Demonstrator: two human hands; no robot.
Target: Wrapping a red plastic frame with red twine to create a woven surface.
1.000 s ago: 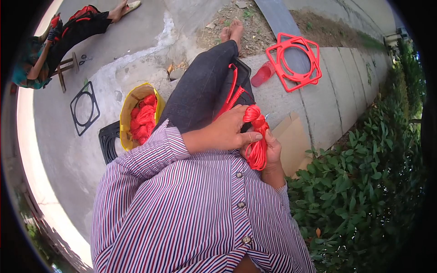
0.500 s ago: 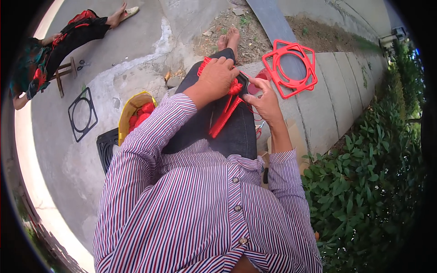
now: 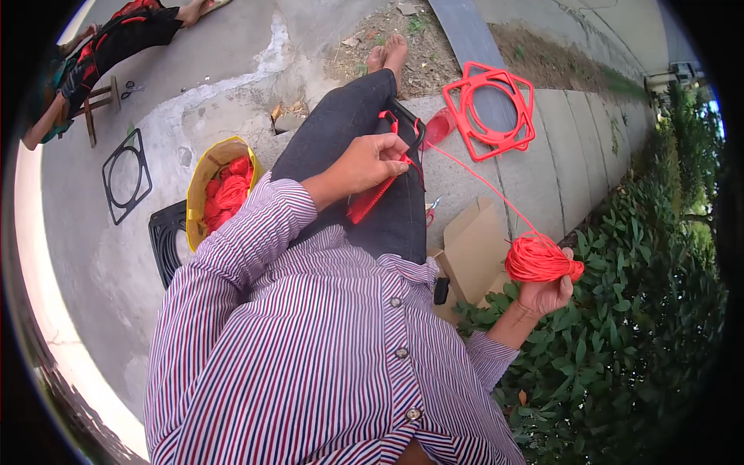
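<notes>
On my lap lies a black frame [image 3: 411, 122], partly covered with red cord wrapping [image 3: 367, 203]. My left hand [image 3: 372, 161] pinches the red cord at the frame, thumb and fingers pressed together; the exact grip is partly hidden. Out to the right, over the shrub, my right hand [image 3: 546, 293] is closed around a bundle of red cord [image 3: 535, 260]. A single strand [image 3: 484, 180] stretches from this bundle back to the frame on my lap.
Two red frames [image 3: 511, 139] overlap ahead right, beside a red see-through container [image 3: 441, 126]. Scissors [image 3: 432, 209] and a cardboard box [image 3: 473, 252] are by my right thigh. Left are a yellow bag [image 3: 195, 182] of red cord, black frames [image 3: 128, 174] and a seated person [image 3: 116, 46].
My right hand has moved from the frame far out to the right, carrying the cord bundle and drawing out the strand. My left hand has shifted nearer to me and now pinches at the frame.
</notes>
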